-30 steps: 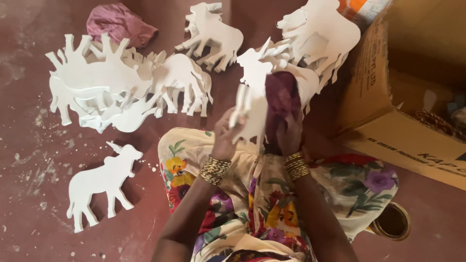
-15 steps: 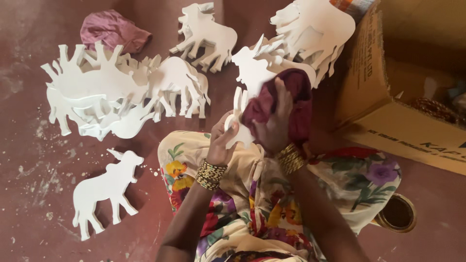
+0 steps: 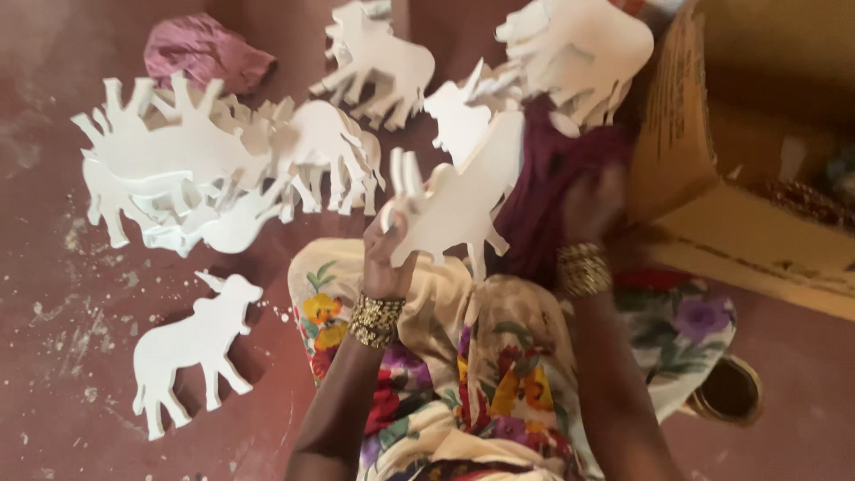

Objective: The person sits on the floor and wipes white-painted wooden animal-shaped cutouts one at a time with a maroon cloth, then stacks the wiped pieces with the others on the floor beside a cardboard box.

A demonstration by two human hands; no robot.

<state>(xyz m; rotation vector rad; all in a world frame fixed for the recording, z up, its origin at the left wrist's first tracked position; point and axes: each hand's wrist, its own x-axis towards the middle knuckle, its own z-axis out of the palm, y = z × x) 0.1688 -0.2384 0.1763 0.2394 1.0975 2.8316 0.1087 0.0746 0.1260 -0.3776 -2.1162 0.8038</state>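
Over the lap: the left hand [image 3: 385, 258] pinches a flat white cow-shaped cutout [image 3: 463, 200] by its hind end, holding it above the floral skirt [image 3: 481, 356].
Right hand [image 3: 588, 209]: closed on a dark maroon cloth [image 3: 543, 191] pressed against the cutout's far side; blurred with motion.
Change: a second ago the cloth sat bunched over the cutout's upper part; now it lies further right and the white face shows, so the wiping looks to be mid-stroke.
Count, cutouts: one in hand, one lone white cutout [image 3: 191, 343] on the red floor [image 3: 53, 392], and three heaps, the largest heap [image 3: 214, 169] at left; pieces within overlap, uncountable.
Count, cloths: two, with a crumpled pink cloth [image 3: 205, 55] lying near the top left.
Cardboard box [image 3: 712, 178]: one, at right.
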